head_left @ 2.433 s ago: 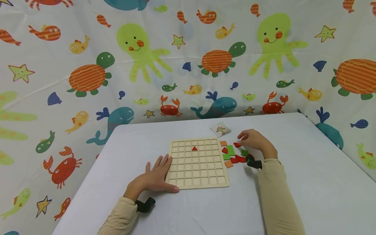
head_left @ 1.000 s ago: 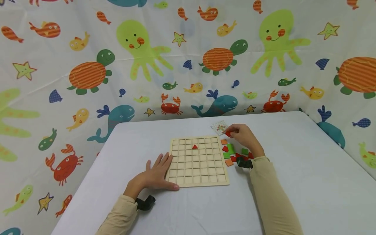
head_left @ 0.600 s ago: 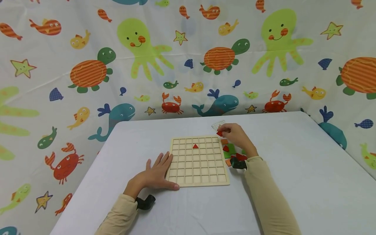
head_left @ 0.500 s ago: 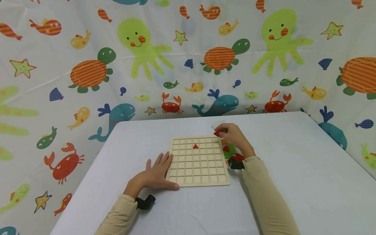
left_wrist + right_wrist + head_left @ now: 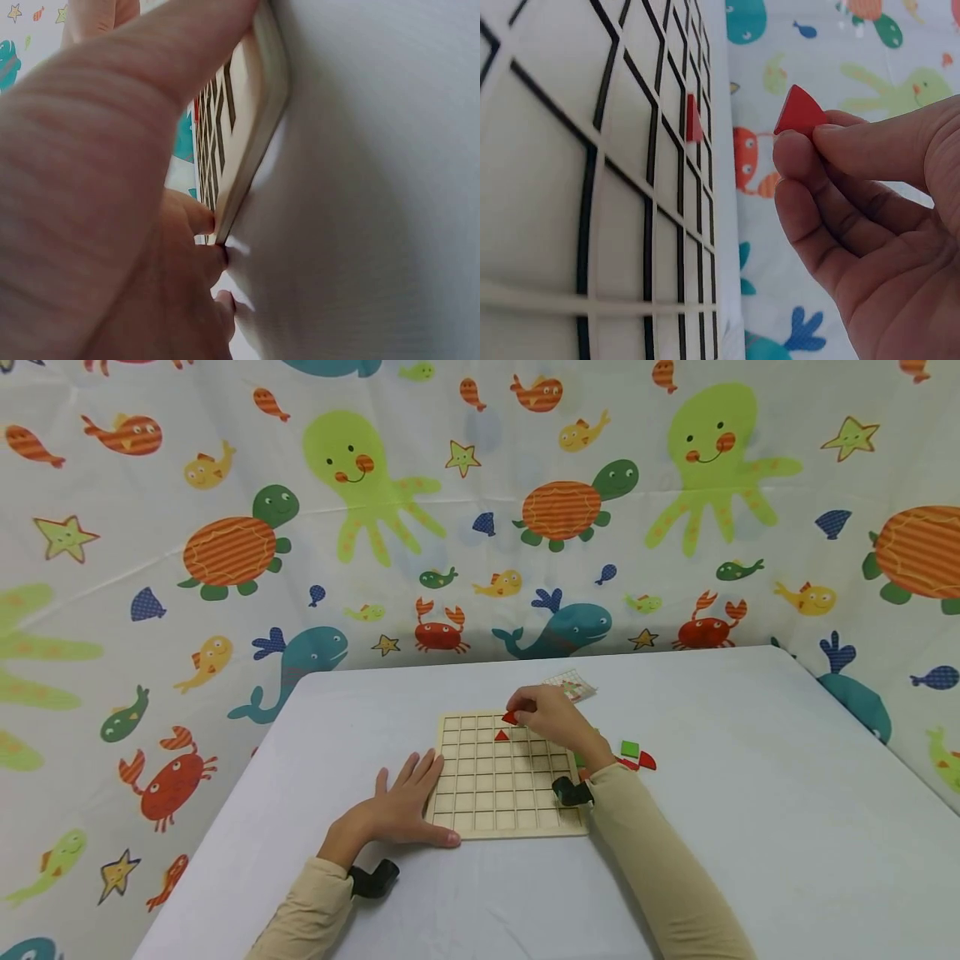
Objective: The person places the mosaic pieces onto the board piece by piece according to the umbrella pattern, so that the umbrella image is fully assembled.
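Observation:
Between thumb and fingertips my right hand [image 5: 553, 717] pinches a red tile with one curved edge [image 5: 801, 112], held over the far side of a wooden grid board [image 5: 480, 793]. Just in front of it, one red triangle [image 5: 502, 736] lies in a cell of the board. My left hand [image 5: 401, 806] rests at the board's near left corner, fingers spread along the left side and thumb at the front edge. In the left wrist view, that thumb and the fingertips meet the board's edge [image 5: 259, 127].
Right of the board lie a green square [image 5: 630, 748], a red curved tile [image 5: 647, 761] and other tiles partly hidden by my right forearm. A printed pattern card [image 5: 574, 685] lies behind the board. A sea-animal cloth hangs behind the white table [image 5: 750, 777].
My right hand picked up a red tile from the loose pieces and carried it left, past the card, to over the board. The left hand has stayed in place.

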`<state>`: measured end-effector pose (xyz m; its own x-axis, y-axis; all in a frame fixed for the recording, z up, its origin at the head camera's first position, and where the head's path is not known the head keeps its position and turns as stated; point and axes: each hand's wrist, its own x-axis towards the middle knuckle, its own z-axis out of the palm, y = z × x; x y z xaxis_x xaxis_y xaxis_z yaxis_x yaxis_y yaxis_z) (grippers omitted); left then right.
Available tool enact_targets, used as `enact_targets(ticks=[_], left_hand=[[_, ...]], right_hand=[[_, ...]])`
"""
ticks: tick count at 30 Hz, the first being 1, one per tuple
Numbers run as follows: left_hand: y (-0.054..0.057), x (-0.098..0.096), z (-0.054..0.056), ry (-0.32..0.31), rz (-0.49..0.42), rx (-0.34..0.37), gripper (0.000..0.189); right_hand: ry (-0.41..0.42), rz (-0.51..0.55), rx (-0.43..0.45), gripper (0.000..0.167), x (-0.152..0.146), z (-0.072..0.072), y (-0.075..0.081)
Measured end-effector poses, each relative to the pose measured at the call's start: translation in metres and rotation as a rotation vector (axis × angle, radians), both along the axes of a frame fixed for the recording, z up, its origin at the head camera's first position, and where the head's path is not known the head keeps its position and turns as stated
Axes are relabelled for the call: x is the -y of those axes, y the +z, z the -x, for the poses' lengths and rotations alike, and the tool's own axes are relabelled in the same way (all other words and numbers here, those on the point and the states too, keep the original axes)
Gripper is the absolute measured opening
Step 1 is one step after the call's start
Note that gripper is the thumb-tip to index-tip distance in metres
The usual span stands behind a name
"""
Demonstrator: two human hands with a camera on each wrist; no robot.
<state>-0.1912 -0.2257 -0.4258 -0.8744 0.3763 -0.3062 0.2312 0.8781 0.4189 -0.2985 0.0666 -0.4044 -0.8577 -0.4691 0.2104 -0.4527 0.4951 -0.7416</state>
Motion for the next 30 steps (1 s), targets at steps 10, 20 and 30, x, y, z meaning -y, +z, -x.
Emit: enact_targets(ticks=[10, 20, 30], left_hand=[[-0.002, 0.001, 0.000, -0.005, 0.000, -0.009, 0.133], [-0.001, 0.001, 0.000, -0.009, -0.006, -0.007, 0.133], [0.000, 0.003, 0.001, -0.011, -0.011, -0.004, 0.132]], right_hand=[[0.101, -0.089, -0.046, 0.019, 0.027, -0.006, -0.001], [0.167, -0.164, -0.087, 0.023, 0.044, -0.013, -0.006], [0.173, -0.251, -0.097, 0.022, 0.052, -0.016, -0.007]])
